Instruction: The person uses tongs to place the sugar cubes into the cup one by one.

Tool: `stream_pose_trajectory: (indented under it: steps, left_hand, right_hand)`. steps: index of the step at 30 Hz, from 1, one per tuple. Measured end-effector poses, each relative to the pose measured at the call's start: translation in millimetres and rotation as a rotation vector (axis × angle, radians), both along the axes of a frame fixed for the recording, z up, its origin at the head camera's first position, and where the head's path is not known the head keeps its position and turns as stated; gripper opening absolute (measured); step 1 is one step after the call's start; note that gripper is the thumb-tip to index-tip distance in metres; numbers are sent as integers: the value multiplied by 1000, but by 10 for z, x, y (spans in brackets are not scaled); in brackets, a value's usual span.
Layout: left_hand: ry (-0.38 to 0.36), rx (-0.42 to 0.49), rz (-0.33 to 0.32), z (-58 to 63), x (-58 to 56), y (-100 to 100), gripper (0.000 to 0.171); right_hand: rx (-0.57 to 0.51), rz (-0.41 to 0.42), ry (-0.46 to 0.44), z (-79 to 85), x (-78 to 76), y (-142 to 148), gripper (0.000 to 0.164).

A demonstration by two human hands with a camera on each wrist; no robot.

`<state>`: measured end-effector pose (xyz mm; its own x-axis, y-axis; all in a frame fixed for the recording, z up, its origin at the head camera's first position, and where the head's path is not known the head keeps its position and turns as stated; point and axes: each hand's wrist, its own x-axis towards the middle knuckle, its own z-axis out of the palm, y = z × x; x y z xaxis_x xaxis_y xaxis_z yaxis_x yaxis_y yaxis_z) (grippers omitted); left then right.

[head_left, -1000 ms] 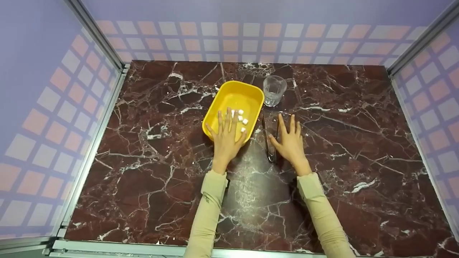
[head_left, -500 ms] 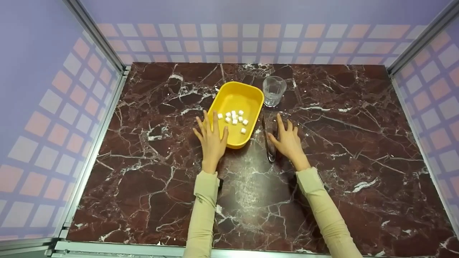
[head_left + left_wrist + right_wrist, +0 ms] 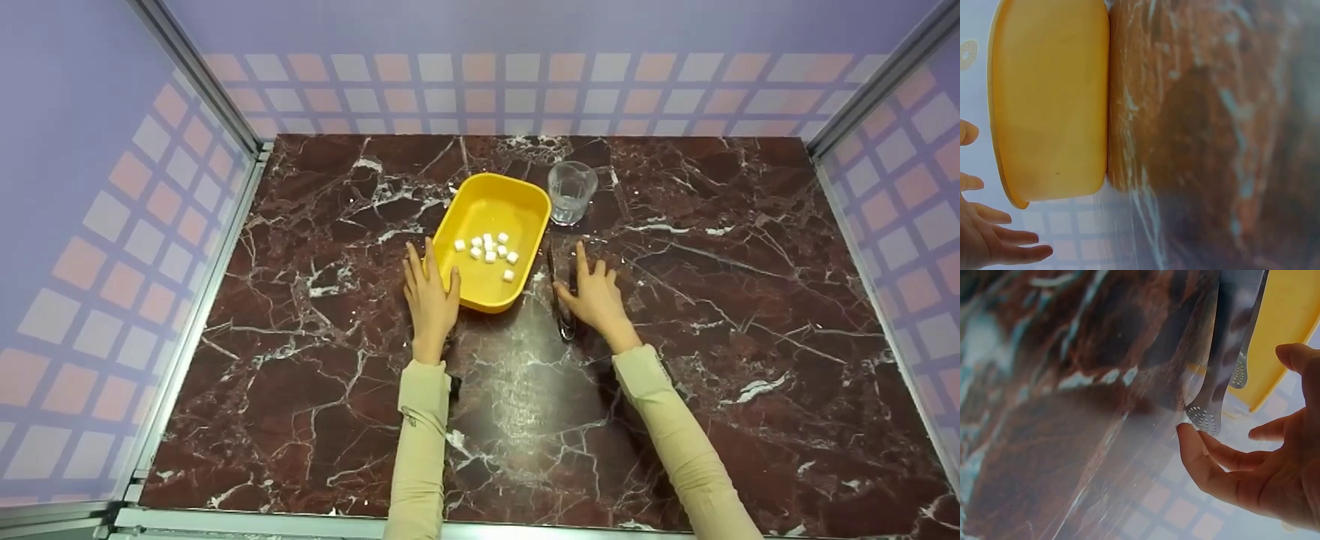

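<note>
A yellow plastic tub (image 3: 491,296) stands near the middle of the table, with several small white cubes (image 3: 490,256) on its floor. My left hand (image 3: 431,304) is beside the tub's near left side, fingers spread and the thumb close to the rim. In the left wrist view the fingers of the left hand (image 3: 994,236) hold nothing. Metal tongs (image 3: 566,326) lie right of the tub. Over them is my right hand (image 3: 598,301), fingers extended. In the right wrist view its fingertips are near the perforated tips of the tongs (image 3: 1204,419); whether they touch is unclear.
A clear drinking glass (image 3: 573,195) stands behind the tongs, close to the tub's far right corner. The dark red marbled table (image 3: 315,420) is bounded by tile-patterned walls at the back, left and right. A metal rail (image 3: 262,521) runs along the front edge.
My left hand has moved left, from over the tub's near end to beside it, uncovering the cubes. The right hand has shifted slightly left over the tongs. Tub and glass stay put.
</note>
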<state>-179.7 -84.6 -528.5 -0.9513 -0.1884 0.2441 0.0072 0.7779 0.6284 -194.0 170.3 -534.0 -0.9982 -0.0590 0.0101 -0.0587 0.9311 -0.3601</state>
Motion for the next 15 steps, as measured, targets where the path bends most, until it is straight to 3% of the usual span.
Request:
stream_pose_trajectory:
  steps: [8, 15]
  left_hand:
    - [12, 67, -6, -24, -6, -3, 62]
    - [11, 65, -1, -44, -12, -3, 65]
  right_hand:
    - [77, -5, -32, -22, -22, -73, 93]
    - [132, -17, -78, -35, -24, -130, 98]
